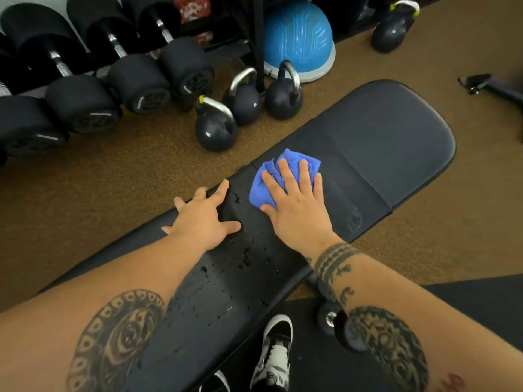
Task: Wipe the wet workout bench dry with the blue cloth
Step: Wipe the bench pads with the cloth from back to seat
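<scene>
Bench (382,142) long axis runs lower left to upper right. Right hand (297,205) flat, fingers spread, pressing blue cloth (263,185); left hand (202,219) splayed on bench edge, apparently gripping nothing. Droplets (246,257) nearer the camera.

Premises: a gym. Beside the padded workout bench (382,142) stand racked dumbbells (85,89), three kettlebells (243,108) and a blue balance dome (297,38), on rubber flooring (113,179).

Smooth, faintly glossy padded bench (382,154) beaded with water, crumpled blue cloth (271,176), speckled, seemingly rubber floor (113,188)
</scene>
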Available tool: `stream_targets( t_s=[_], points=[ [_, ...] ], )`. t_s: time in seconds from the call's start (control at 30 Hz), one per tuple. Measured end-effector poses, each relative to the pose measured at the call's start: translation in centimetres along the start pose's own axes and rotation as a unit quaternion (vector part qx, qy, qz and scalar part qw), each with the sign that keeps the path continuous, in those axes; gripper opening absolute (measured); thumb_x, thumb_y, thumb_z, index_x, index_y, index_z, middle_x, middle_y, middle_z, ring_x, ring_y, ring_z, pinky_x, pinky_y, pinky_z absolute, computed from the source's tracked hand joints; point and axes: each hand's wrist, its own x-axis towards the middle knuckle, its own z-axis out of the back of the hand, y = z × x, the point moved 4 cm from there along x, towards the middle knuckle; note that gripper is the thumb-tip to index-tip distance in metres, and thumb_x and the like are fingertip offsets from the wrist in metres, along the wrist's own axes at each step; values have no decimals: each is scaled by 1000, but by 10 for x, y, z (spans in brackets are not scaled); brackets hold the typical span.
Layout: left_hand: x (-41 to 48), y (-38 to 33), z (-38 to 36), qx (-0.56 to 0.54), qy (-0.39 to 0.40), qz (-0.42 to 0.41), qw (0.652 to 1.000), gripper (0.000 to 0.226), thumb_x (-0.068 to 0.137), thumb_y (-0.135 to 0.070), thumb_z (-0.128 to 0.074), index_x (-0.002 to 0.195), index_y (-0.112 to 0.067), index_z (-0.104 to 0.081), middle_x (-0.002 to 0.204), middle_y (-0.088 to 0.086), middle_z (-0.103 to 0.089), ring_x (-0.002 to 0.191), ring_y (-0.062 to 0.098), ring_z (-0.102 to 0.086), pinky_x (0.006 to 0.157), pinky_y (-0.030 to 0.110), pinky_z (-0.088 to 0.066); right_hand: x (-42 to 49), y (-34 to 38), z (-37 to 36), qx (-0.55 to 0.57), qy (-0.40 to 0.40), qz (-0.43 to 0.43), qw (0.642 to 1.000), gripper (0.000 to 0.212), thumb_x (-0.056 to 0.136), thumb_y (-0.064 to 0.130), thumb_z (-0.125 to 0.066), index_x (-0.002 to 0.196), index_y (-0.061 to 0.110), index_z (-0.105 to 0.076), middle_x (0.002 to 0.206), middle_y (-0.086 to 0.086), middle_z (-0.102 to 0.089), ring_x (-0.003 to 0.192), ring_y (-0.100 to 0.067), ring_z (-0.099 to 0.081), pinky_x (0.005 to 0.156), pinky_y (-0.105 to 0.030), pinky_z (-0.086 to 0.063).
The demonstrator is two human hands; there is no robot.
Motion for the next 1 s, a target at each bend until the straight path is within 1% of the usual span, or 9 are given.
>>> stream_targets(
  t_s=[0.13,0.2,0.27,0.33,0.43,0.53,0.67,0.83,1.0],
  points=[
    [4,3,-3,4,-1,-12,1000,99,76,-65,-69,144,-66,4,162,-10,-10,145,44,-2,100,79,-30,56,16,6,15,25,4,1000,63,101,58,-29,157,29,-23,167,-5,-15,152,-43,1,118,-66,-2],
    [3,3,-4,-3,-2,-12,1000,98,79,-63,-69,145,-65,3,161,-12,-9,147,42,2,98,83,-25,79,22,11,6,38,-2,999,58,100,57,-30,147,24,-41,157,-5,-36,150,-40,-12,117,-67,0],
    [2,3,-3,-6,5,-13,1000,97,79,-62,-69,145,-65,3,161,-13,-9,147,42,2,97,84,-24,102,30,21,0,71,-11,997,53,100,53,-31,129,20,-59,137,-5,-56,140,-36,-31,116,-68,0],
    [4,5,-3,-4,0,-18,1000,98,80,-62,-68,145,-65,4,162,-13,-8,147,42,3,98,84,-24,122,37,27,-2,136,-9,991,53,99,50,-29,121,18,-64,126,-6,-62,132,-34,-40,116,-67,1],
    [4,5,-3,-12,3,-13,1000,97,81,-61,-68,144,-66,5,163,-15,-5,148,41,8,100,84,-21,134,35,30,-1,192,24,981,57,97,55,-31,126,18,-62,131,-8,-62,131,-34,-44,118,-63,-7],
    [3,4,-3,-6,-1,-14,1000,98,80,-61,-69,143,-67,6,163,-14,-6,148,40,6,100,83,-23,110,20,29,11,100,74,992,56,99,58,-31,132,22,-58,134,-5,-60,136,-31,-40,120,-60,-4],
    [-1,2,0,-6,-5,-7,1000,98,80,-60,-70,144,-67,4,161,-16,-7,148,37,5,96,85,-24,47,0,22,44,0,112,993,50,100,46,-43,146,28,-46,155,0,-42,150,-31,-24,121,-61,-10],
    [-3,0,3,-17,7,-9,1000,98,80,-59,-71,144,-68,3,161,-18,-6,149,37,7,97,85,-21,-41,-30,5,32,7,18,999,54,97,47,-40,147,28,-45,157,-2,-40,150,-34,-25,117,-65,-19],
    [-6,-3,5,-21,10,-2,1000,97,83,-56,-70,144,-67,4,163,-18,-4,150,37,10,99,85,-19,-72,-63,10,28,-8,-99,995,59,99,55,-34,152,29,-37,162,-2,-30,151,-31,-20,118,-64,-9]
  ],
)
